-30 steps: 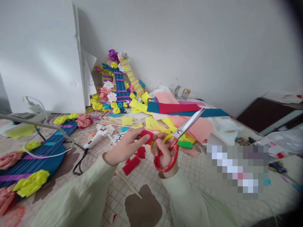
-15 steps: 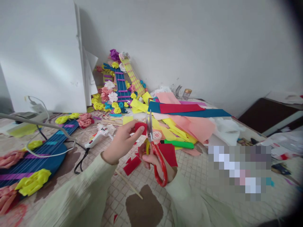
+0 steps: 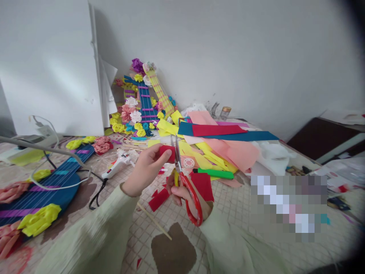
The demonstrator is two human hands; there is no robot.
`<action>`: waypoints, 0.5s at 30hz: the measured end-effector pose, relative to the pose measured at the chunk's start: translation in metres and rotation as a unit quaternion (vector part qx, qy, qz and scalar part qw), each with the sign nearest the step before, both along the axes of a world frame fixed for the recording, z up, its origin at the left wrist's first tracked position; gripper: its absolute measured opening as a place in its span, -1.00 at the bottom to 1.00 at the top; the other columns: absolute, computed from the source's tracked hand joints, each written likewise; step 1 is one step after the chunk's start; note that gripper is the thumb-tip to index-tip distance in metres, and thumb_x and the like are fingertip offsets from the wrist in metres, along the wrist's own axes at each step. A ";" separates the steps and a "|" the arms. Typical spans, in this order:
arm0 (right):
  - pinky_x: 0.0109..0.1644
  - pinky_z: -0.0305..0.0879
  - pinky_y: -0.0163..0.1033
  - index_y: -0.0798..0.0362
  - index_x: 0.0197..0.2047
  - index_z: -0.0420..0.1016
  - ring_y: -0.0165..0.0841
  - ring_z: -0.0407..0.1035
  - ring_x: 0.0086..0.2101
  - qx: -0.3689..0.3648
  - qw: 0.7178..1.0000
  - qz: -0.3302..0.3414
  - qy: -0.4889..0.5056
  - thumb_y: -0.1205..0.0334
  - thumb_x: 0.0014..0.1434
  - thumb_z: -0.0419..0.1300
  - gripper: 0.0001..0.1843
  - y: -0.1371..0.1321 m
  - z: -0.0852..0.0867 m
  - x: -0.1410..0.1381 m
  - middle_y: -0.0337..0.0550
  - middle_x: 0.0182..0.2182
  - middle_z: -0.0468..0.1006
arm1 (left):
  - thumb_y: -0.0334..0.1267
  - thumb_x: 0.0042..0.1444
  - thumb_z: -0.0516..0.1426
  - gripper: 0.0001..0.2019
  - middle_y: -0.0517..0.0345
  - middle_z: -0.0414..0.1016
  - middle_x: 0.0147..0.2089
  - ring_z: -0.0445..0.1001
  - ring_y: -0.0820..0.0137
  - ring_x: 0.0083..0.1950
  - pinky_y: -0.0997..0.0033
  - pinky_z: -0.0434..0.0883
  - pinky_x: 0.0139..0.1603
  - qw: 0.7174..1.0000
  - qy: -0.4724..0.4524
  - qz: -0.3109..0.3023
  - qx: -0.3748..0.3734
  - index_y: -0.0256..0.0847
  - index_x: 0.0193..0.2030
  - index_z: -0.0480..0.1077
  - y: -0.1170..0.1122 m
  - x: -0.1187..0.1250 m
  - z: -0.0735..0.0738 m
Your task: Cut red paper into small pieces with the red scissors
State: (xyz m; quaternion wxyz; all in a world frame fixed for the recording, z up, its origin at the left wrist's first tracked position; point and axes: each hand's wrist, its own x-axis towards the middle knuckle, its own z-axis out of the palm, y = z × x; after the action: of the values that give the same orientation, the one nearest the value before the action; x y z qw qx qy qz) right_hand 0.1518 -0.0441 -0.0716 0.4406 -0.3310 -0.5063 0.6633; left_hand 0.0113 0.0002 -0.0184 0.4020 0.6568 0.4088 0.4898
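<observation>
We see the left hand (image 3: 144, 167) holding a small red paper piece (image 3: 166, 154) above the table (image 3: 225, 201); its fingers are pinched on the piece, with the thumb lying on the front side. The right hand (image 3: 182, 196) has its fingers closed around the red and yellow handles of the scissors (image 3: 184, 179). The scissor blades point away from us and are a little apart, standing at the right edge of the piece; we cannot tell if they touch it. Beneath the right hand there lies a bigger red sheet (image 3: 205, 184), and just behind this sheet we find a green marker (image 3: 218, 174). Some red scraps (image 3: 159, 199) are on the table between the two hands, and a thin wooden stick (image 3: 156, 222) lies nearer to us. To the left we notice a white glue gun (image 3: 118, 165) and a blue paper guitar (image 3: 67, 184) with yellow and pink flowers.
</observation>
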 end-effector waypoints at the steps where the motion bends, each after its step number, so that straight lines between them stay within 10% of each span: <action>1: -0.63 -0.04 -0.41 0.08 -0.36 0.25 -0.58 0.02 -0.68 0.001 1.000 0.003 -0.002 0.12 -0.01 0.22 -0.74 0.000 0.000 0.000 -0.40 -0.61 0.20 | -0.11 0.09 0.10 -0.77 0.17 0.43 -0.41 0.41 0.40 -0.33 0.41 0.39 -0.28 1.000 -0.005 -0.001 -0.002 -0.26 -0.37 0.36 0.000 0.000 0.000; 15: -0.39 0.38 -0.34 0.19 -0.10 0.38 -0.48 0.37 -0.41 0.036 0.999 0.000 -0.028 0.18 0.24 0.08 -0.75 0.003 -0.005 0.004 -0.16 -0.30 0.45 | -0.13 0.11 0.11 -0.78 0.15 0.47 -0.38 0.44 0.41 -0.33 0.41 0.41 -0.27 1.000 -0.022 -0.004 -0.010 -0.27 -0.34 0.41 0.000 -0.002 -0.002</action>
State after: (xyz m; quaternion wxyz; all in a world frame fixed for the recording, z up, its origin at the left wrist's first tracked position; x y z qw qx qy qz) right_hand 0.1555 -0.0415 -0.0768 0.4376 -0.3335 -0.5418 0.6354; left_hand 0.0092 0.0006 -0.0205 0.4196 0.6429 0.4024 0.4988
